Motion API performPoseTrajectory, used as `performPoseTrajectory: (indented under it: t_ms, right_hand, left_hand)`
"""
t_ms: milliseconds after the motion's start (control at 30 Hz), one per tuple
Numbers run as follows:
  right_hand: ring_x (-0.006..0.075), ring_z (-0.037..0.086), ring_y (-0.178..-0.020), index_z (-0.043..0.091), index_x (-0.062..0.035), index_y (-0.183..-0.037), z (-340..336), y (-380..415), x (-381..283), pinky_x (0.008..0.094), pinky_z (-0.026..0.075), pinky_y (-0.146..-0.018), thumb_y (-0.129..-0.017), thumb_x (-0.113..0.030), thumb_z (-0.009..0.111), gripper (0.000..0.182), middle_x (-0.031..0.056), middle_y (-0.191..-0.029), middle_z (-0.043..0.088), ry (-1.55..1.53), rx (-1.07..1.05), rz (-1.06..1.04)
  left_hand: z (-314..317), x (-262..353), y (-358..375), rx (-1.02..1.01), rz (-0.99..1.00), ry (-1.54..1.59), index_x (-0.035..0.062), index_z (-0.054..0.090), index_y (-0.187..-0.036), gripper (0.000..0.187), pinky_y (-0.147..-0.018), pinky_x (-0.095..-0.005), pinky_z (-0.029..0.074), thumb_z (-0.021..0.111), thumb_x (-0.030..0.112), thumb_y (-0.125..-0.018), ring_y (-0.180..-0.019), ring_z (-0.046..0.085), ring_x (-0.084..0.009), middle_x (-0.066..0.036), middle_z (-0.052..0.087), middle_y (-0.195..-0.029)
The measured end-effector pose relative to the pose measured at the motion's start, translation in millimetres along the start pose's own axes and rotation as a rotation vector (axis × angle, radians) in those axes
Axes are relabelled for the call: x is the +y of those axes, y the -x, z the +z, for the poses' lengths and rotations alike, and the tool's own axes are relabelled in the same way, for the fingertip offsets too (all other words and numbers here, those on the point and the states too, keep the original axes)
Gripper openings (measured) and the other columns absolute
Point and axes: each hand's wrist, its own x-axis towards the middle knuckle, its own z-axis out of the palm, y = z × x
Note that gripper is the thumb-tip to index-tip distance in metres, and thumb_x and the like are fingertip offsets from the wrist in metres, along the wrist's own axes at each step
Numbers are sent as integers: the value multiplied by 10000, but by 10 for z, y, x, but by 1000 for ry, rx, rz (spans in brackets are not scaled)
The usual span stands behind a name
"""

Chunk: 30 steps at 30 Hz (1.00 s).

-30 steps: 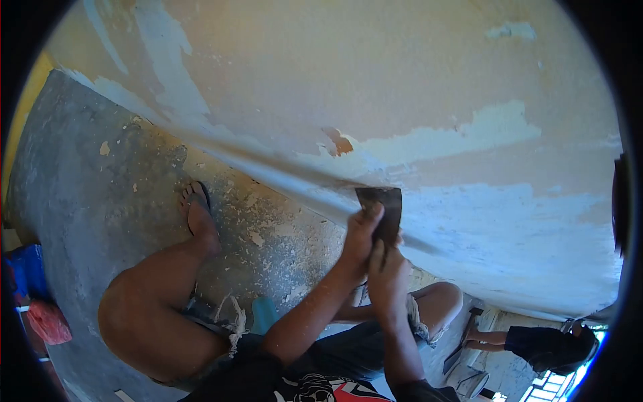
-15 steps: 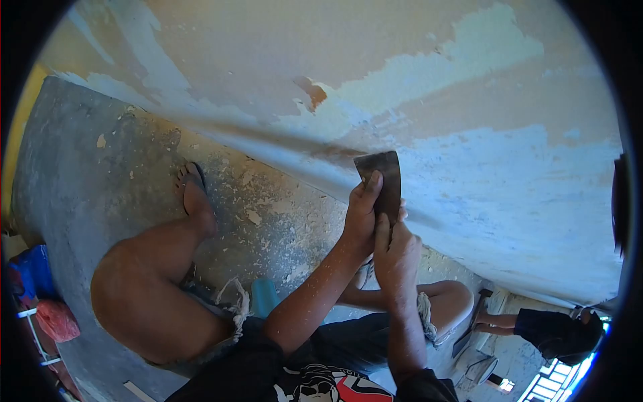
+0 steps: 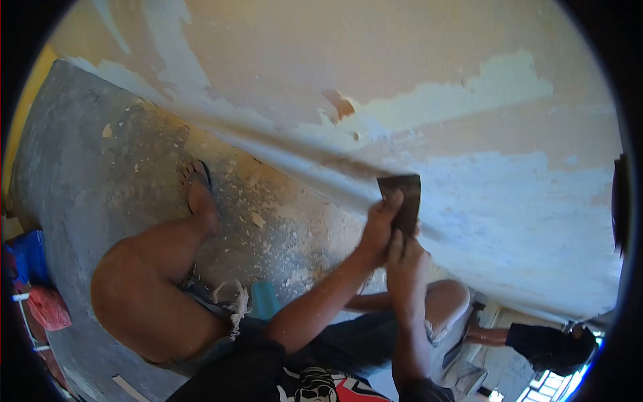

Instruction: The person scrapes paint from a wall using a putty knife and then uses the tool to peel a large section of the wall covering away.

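Observation:
A dark, flat scraper [image 3: 406, 206] with a wide blade is held in both hands, its broad edge at the lower part of the wall [image 3: 482, 127]. My left hand [image 3: 379, 226] grips near the blade, the thumb lying along its face. Closer to my body, my right hand [image 3: 407, 269] is closed around the lower end, which the fingers hide. The wall around the blade is patchy, with beige areas and pale, bluish-white areas. Higher up is a small brown damaged spot [image 3: 339, 105]. Whether the edge touches the wall cannot be made out.
Paint flakes litter the grey floor [image 3: 120, 174] along the wall. A light-blue object [image 3: 265, 299] is between my legs. At left lie a red plastic bag [image 3: 49, 309] and a blue item [image 3: 30, 258]. Another person [image 3: 552, 346] is at the far right near a bright window.
The camera view has shifted, moving the wall right and down in the picture. Both hands and the scraper appear lower and further right, still in the same grip.

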Motion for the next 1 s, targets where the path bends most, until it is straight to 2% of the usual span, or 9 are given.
performPoseTrajectory:
  t_ms: [267, 333, 400, 467, 600, 700, 767, 867, 1000]
  right_hand:
    - [454, 631, -652, 657, 84, -959, -27, 1, -39, 509, 484, -587, -957, -176, 533, 288, 294, -684, 611, 28, -9, -52]
    - [467, 618, -648, 659, 91, -912, 13, -119, -102, 511, 463, -568, -958, -164, 537, 286, 298, -668, 598, 15, 19, -79]
    - [466, 622, -678, 653, 92, -985, 125, -320, -334, 507, 483, -610, -959, -166, 529, 288, 298, -700, 606, -13, -63, -116]
    - [459, 629, -718, 646, 82, -1035, 165, -250, -442, 487, 509, -652, -959, -166, 518, 290, 305, -748, 616, 41, -81, -128]
    - [461, 651, -729, 674, 64, -944, 9, -42, -98, 516, 515, -627, -951, -178, 532, 280, 299, -754, 633, -34, 9, -32]
    - [459, 645, -699, 674, 50, -881, 130, -21, -153, 511, 506, -608, -948, -175, 540, 271, 292, -731, 629, 70, 3, 41]
    - [458, 634, -653, 661, 46, -815, 278, -57, -237, 509, 491, -579, -950, -177, 542, 287, 282, -683, 617, 17, 61, -99]
    - [455, 627, -635, 652, 53, -825, 311, -87, -186, 506, 478, -567, -955, -170, 536, 283, 281, -677, 614, -59, 53, -115]
    - [452, 630, -646, 645, 62, -841, 89, 30, -167, 498, 478, -574, -954, -156, 533, 270, 286, -676, 609, -45, -24, -53]
  left_hand:
    - [-34, 54, 3, -45, 18, 154, 53, 604, -942, 420, -541, -292, 526, 577, 473, -952, -585, 634, -179, -75, 650, -708]
    - [-90, 68, -82, -65, 82, 25, 72, 618, -940, 489, -567, -262, 535, 571, 559, -922, -597, 631, -147, -41, 649, -720]
    - [-259, 286, -285, -88, 242, -4, 74, 606, -869, 489, -571, -268, 532, 514, 546, -958, -619, 629, -142, -37, 635, -697]
    - [-248, 486, -179, -58, 204, 96, 75, 603, -873, 488, -570, -269, 527, 495, 541, -970, -624, 625, -137, -33, 635, -703]
    - [-79, -45, -33, -9, 27, 76, 61, 595, -998, 486, -548, -249, 525, 586, 540, -920, -608, 621, -129, -41, 642, -734]
    - [-140, 96, -27, 19, 32, -19, 62, 606, -975, 471, -536, -246, 519, 594, 529, -920, -601, 619, -130, -46, 641, -722]
    - [-289, 252, -66, -22, 56, -1, 60, 611, -949, 463, -533, -241, 515, 595, 523, -924, -600, 618, -134, -48, 637, -716]
    - [-242, 283, -82, -11, 125, -46, 65, 611, -930, 475, -530, -252, 512, 596, 540, -916, -582, 612, -139, -54, 635, -713]
    - [-112, 94, 59, 81, -16, -42, 76, 600, -908, 499, -525, -277, 503, 594, 574, -902, -582, 611, -145, -55, 624, -709]
